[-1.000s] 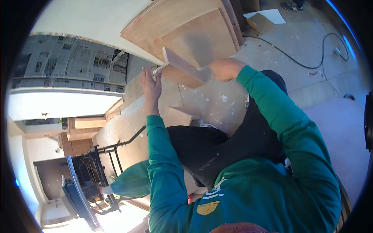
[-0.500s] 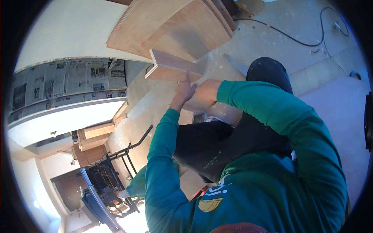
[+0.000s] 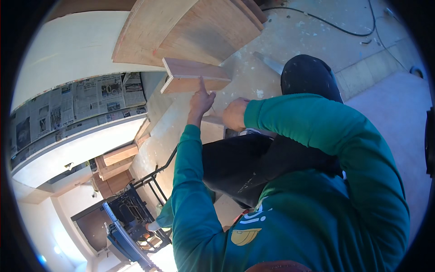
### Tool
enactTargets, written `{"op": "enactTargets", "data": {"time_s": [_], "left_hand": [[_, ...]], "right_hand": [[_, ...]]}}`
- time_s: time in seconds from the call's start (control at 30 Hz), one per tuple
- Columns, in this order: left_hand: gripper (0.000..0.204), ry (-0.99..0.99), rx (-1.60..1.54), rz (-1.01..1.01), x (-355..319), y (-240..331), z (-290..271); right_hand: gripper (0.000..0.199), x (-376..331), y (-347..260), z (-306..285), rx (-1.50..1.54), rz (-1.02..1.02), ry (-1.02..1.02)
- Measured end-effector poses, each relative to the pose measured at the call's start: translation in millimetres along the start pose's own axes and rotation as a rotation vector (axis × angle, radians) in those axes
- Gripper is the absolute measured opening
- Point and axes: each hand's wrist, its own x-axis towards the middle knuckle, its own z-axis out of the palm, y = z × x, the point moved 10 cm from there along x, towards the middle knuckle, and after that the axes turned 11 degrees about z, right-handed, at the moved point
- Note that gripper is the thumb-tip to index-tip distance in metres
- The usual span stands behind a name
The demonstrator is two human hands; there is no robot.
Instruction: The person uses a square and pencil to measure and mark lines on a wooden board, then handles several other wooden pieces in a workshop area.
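Observation:
A wooden piece made of plywood boards set at an angle stands beyond my hands, its pale cut edges showing at the left. My left hand points at its near face with the index finger stretched out and the thumb apart; whether the fingertip touches the wood, I cannot tell. Nothing shows in that hand. To its right, my right hand is closed in a fist with the back of the hand up, above a light wooden block. What it holds, if anything, is hidden.
Large plywood sheets lean at the back. Newspaper covers a surface at the left. A dark cable runs over the stained floor. At the lower left, a person's hand is at a black-framed machine.
My hands have drawn apart: the left one has moved left along the wooden piece, away from the right fist. The whole view has shifted slightly.

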Motion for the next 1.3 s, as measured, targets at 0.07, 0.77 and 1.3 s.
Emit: {"op": "enactTargets", "data": {"time_s": [0.07, 0.77, 1.3], "left_hand": [[0.100, -0.014, 0.007, 0.016, 4.8, -0.1, 1.9], [0.098, -0.012, -0.280, 0.141, 7.7, -3.5, 1.4], [0.100, -0.020, -0.322, 0.156, 3.5, 2.1, -3.0]], "right_hand": [[0.027, 1.4, -1.4, 10.7, -0.012, -0.006, -0.021], [0.033, 10.1, -0.8, 22.6, -0.045, 0.081, -0.091], [0.026, 1.5, -1.0, 16.5, -0.041, -0.013, -0.082]]}}
